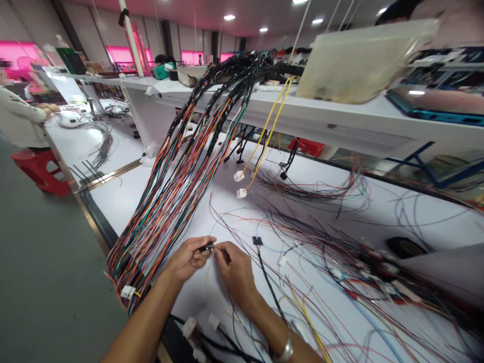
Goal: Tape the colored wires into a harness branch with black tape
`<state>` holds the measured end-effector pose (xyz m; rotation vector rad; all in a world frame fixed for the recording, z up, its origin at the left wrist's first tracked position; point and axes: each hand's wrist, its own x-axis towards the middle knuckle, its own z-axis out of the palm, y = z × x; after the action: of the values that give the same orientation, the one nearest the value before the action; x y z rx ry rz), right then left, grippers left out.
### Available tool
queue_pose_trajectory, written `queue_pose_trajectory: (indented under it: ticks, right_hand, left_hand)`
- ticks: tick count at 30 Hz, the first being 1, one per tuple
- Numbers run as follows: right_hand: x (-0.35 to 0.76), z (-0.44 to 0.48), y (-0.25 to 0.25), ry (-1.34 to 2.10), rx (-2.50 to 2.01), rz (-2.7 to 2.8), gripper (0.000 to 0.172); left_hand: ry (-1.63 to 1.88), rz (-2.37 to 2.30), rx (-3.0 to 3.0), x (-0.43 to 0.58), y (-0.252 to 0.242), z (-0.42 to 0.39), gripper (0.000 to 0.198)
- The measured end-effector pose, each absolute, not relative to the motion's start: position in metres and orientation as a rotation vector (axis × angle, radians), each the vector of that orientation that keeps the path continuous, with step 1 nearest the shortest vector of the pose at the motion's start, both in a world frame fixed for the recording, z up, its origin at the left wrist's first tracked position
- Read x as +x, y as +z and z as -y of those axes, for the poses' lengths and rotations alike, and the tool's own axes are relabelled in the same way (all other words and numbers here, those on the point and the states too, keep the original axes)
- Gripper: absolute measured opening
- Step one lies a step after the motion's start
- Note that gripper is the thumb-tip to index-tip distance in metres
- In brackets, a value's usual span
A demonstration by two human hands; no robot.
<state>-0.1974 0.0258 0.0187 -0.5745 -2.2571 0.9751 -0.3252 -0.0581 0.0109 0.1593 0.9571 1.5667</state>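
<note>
Between the thumb and fingers of my left hand (191,258) is a small black connector (206,247). Thin wires come out of its side that faces my right hand (235,272). That hand is closed, its thumb and forefinger pinching a thin wire (213,253) right at the connector; the wire's end is hidden. Left of my hands a thick bundle of coloured wires (177,176) slopes down from the shelf. Another black connector (257,241) on a black cable lies to the right of my right hand.
Two white connectors (241,193) hang on yellow wires from the shelf (280,106). Loose wires (325,252) spread over the table at right. A translucent bin (351,60) stands on the shelf. At far left a person (18,116) is beside a red stool (41,169).
</note>
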Motion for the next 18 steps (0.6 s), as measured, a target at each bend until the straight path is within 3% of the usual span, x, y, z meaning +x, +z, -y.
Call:
queue_pose_trajectory:
  ticks: [4, 7, 11, 18]
  right_hand:
    - [-0.199, -0.031, 0.027, 1.065, -0.621, 2.227, 0.007]
    - [-0.201, -0.034, 0.028, 1.506, -0.723, 2.188, 0.02]
    - [-0.201, -0.034, 0.026, 1.967, -0.657, 2.078, 0.008]
    - [-0.191, -0.045, 0.044, 2.621, -0.604, 1.684, 0.034]
  left_hand:
    - [1.599, -0.935, 0.135, -0.328, 0.01, 0.059, 0.025]
    - [1.612, -0.936, 0.128, -0.327, 0.011, 0.06, 0.027]
    - [1.62, -0.949, 0.118, -0.327, 0.014, 0.059, 0.027]
    - [1.655, -0.981, 0.149, -0.328, 0.015, 0.06, 0.028]
